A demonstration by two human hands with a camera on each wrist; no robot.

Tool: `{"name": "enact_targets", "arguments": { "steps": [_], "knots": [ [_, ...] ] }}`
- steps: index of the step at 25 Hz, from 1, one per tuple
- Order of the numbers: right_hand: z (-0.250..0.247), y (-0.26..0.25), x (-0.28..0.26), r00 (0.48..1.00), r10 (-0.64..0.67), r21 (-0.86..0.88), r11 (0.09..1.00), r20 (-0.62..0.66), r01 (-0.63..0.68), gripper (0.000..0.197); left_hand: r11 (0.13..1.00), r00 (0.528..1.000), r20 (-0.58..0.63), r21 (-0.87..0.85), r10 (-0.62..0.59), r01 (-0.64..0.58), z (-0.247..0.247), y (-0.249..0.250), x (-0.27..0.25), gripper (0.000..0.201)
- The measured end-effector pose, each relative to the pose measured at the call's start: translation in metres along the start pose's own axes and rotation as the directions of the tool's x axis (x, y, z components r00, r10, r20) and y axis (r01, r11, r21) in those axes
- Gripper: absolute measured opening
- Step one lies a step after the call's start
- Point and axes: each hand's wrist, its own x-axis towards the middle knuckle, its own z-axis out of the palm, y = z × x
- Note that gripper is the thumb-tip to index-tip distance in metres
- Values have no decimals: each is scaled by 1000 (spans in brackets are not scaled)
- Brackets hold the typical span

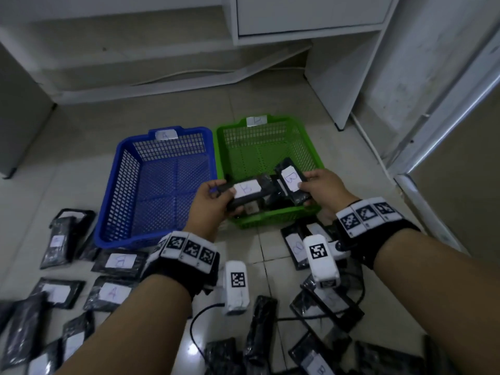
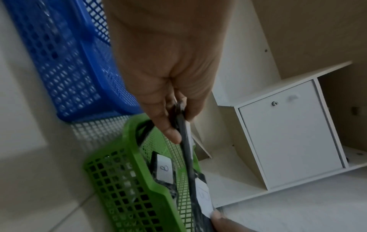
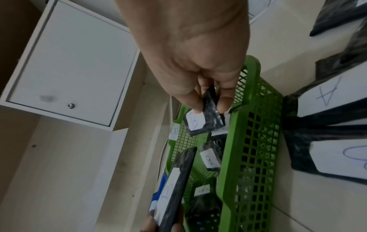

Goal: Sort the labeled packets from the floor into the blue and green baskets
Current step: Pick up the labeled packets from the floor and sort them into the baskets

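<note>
Both hands hover over the near part of the green basket (image 1: 305,147), each gripping a black packet with a white "B" label. My left hand (image 1: 213,201) holds one packet (image 1: 247,193) flat above the basket's near left corner; it shows edge-on as a dark packet (image 2: 188,157) in the left wrist view. My right hand (image 1: 322,185) pinches the other packet (image 1: 290,182), seen as the labelled packet (image 3: 202,120) between thumb and fingers. More B packets (image 3: 210,158) lie inside the green basket (image 3: 250,141). The blue basket (image 1: 151,185) to the left holds nothing.
Several black packets labelled A (image 1: 112,292) or B (image 1: 120,261) lie scattered on the tiled floor near me. A black cable (image 1: 194,320) runs across the floor. White cabinets (image 1: 311,14) stand behind the baskets, and a metal-edged door (image 1: 443,136) is on the right.
</note>
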Motion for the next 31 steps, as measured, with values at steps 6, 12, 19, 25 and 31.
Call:
{"name": "enact_targets", "arguments": {
  "steps": [6, 12, 19, 25, 31],
  "knots": [
    [-2, 7, 16, 999, 3, 120, 993, 36, -7, 46, 884, 992, -83, 466, 97, -48, 25, -18, 42, 46],
    [-30, 19, -11, 981, -182, 110, 976, -70, 189, 25, 549, 961, 113, 802, 252, -238, 40, -25, 26, 44],
    [-49, 77, -38, 987, -135, -427, 900, -90, 84, 13, 566, 854, 388, 640, 347, -520, 57, -70, -39, 11],
    [-41, 123, -21, 980, -147, -738, 645, 134, 198, 57, 546, 983, 181, 825, -12, -146, 85, -120, -41, 63],
    [-42, 121, -23, 981, -110, -682, 706, 161, 191, 50, 619, 994, -4, 782, -110, 72, 108, -125, -34, 75]
  ]
}}
